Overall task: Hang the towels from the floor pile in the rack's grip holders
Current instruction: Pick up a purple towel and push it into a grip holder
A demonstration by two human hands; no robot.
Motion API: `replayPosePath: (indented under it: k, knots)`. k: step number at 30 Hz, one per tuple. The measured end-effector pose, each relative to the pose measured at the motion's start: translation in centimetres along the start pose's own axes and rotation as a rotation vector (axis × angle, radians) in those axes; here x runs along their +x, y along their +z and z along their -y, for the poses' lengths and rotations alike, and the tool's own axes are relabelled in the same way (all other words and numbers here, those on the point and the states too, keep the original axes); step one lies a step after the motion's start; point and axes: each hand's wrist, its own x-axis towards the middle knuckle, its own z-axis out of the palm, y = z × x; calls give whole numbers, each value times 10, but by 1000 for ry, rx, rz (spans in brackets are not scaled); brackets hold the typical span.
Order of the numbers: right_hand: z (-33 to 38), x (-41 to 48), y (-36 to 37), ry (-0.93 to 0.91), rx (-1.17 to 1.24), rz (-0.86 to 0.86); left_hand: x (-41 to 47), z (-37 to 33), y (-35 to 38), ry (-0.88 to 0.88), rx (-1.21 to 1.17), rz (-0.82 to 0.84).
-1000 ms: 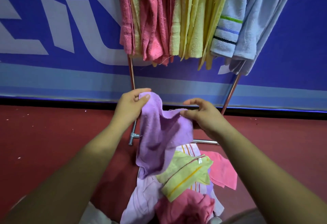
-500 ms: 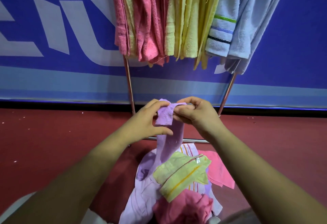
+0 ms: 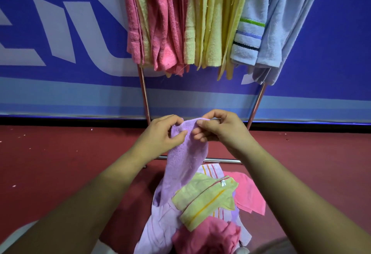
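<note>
A purple towel point(image 3: 185, 153) hangs bunched lengthwise above the floor pile point(image 3: 202, 209), its top edge held up in front of the rack point(image 3: 145, 97). The left hand point(image 3: 160, 135) pinches the towel's upper left edge between thumb and curled fingers point(image 3: 176, 122). The right hand point(image 3: 218, 130) pinches the top right corner, its fingers curled round the cloth. The towel's lower end trails down into the pile, touching a yellow-green towel point(image 3: 204, 199) with an orange stripe. Around that lie a pink towel point(image 3: 249, 195), a darker pink one point(image 3: 206, 237), a pale lilac one point(image 3: 158, 229) and a white striped one point(image 3: 210, 170), all on the red floor point(image 3: 60, 163). On the rack above hang pink towels point(image 3: 160, 23), yellow towels point(image 3: 212, 19) and light blue towels point(image 3: 271, 23), close together. Behind stands a blue banner point(image 3: 50, 43) with white lettering.
</note>
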Motion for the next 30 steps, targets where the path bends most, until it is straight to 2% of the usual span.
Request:
replayPosePath:
  k: [3,10,13,16,18,20,22,25,27,30]
  knots:
    - [0,-1,-1,-10,-58,8,0,3,-1,-3,57,18]
    - [-3,2,-4,-52,-209,15,4,0,-6,-164,-209,-71]
    - [-6,3,-6,-54,-252,37,7,3,-9,-157,-219,4]
    - [-6,2,-5,-38,-170,61,8,6,-11,-199,-336,138]
    - [-4,0,-2,-45,-141,79,5,9,-9,-125,-188,211]
    - [-4,0,0,-57,-145,82,4,9,-4,-18,-8,202]
    - [-4,2,0,-67,-165,71,4,8,-3,4,9,151]
    - [-4,4,-4,-83,-193,47,4,7,-6,-67,-73,114]
    - [-6,5,-7,-112,-295,35,4,5,-8,-107,-122,87]
    - [-10,6,-10,-162,-615,56,7,0,-13,-145,-258,60]
